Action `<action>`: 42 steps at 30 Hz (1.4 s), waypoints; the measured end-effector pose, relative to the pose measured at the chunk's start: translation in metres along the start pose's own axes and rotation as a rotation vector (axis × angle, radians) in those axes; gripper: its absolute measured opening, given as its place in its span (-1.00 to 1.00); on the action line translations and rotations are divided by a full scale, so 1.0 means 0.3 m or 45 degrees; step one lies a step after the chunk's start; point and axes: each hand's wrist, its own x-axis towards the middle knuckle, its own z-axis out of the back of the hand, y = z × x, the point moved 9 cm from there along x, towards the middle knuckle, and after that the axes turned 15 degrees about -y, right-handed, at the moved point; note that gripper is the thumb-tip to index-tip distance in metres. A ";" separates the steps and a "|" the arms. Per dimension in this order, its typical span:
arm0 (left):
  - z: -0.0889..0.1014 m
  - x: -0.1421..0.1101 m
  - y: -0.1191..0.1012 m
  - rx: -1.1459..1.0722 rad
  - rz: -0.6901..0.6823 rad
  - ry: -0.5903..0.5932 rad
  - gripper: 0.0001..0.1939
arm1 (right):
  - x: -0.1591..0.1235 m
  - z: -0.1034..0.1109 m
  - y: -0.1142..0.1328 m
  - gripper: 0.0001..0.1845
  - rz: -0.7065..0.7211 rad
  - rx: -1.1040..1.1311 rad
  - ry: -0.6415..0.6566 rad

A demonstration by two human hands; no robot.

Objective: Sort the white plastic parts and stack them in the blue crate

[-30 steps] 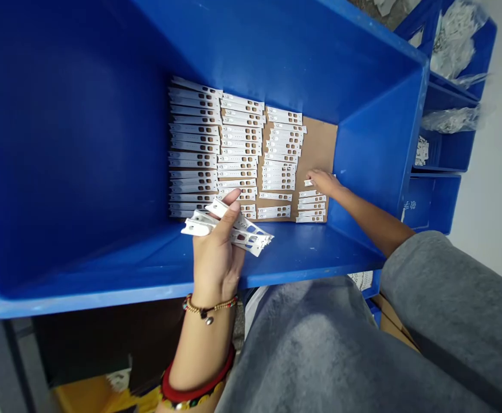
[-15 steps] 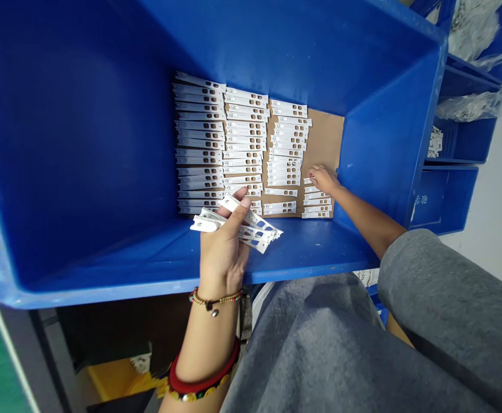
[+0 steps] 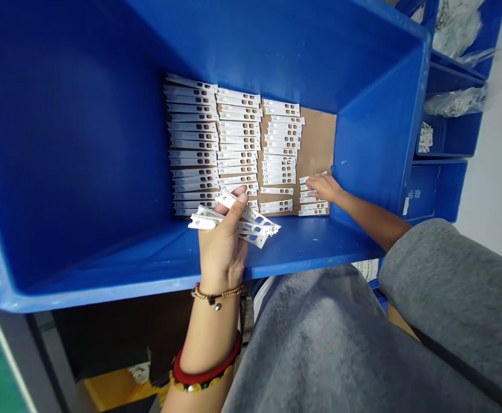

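My left hand (image 3: 225, 241) is closed around a small bunch of white slotted strips (image 3: 255, 229) with notched ends, fanned out under the thumb. It hovers over the near wall of a deep blue bin (image 3: 105, 289). At the right end of the bin, my right hand (image 3: 325, 187) reaches down onto the short column of white strips (image 3: 313, 212). Its fingers are bent and close together, touching the upper strips there. Whether they grip one is hidden. More strips of the same kind lie in columns (image 3: 194, 127) on a brown cardboard sheet (image 3: 320, 135) at the bottom of the bin.
Smaller blue bins (image 3: 457, 135) stand at the right, some holding white parts and clear plastic bags (image 3: 457, 102). Below the bin's near rim, at the lower left, is a yellow container (image 3: 109, 390). The bin's high walls surround the strips.
My right hand has moved slightly down over the column, and a strip now shows just above its fingers. The left hand keeps its bunch. The view has shifted a little.
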 end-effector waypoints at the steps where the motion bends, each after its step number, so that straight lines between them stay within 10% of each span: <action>1: -0.003 -0.001 -0.002 -0.006 -0.007 0.012 -0.68 | -0.025 -0.025 0.029 -0.83 0.104 -0.036 0.115; 11: -0.004 -0.013 -0.008 -0.102 -0.025 -0.012 -0.77 | -0.120 -0.164 0.147 -0.73 0.291 -0.177 0.461; 33: -0.020 -0.013 0.018 0.008 0.061 0.043 -0.59 | -0.004 -0.022 -0.037 -0.79 -0.273 -0.026 -0.027; 38: -0.034 -0.026 0.004 0.057 0.004 0.085 -0.64 | 0.039 0.071 0.031 -0.81 -0.668 0.603 -0.240; 42: -0.036 -0.037 -0.020 0.076 -0.081 0.084 -0.65 | 0.085 0.246 0.371 -0.55 -0.367 1.651 0.030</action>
